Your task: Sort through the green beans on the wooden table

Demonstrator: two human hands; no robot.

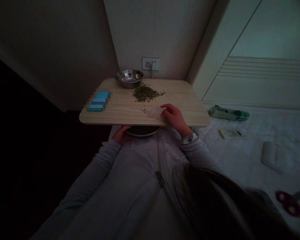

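Observation:
Small green grains like mung beans (145, 92) lie in a loose heap on a light wooden table (120, 115), with several stray ones nearer its front edge. My right hand (174, 117) is over the front of the table, fingers curled at the edge of a thin, see-through plastic piece (154, 113) beside the strays. Below the front edge, my left hand (121, 134) grips the side of a metal bowl (142, 135); the tabletop hides much of this bowl and some of the fingers. Another shiny metal bowl (129, 79) stands at the back left, behind the heap.
A blurred-out blue screen (99, 101) lies at the table's left. Behind the table, a wall socket (151, 63) has a white plug and cable. On the white bedding to the right are a green packet (228, 113), a pale handheld device (232, 134) and red-handled scissors (288, 202).

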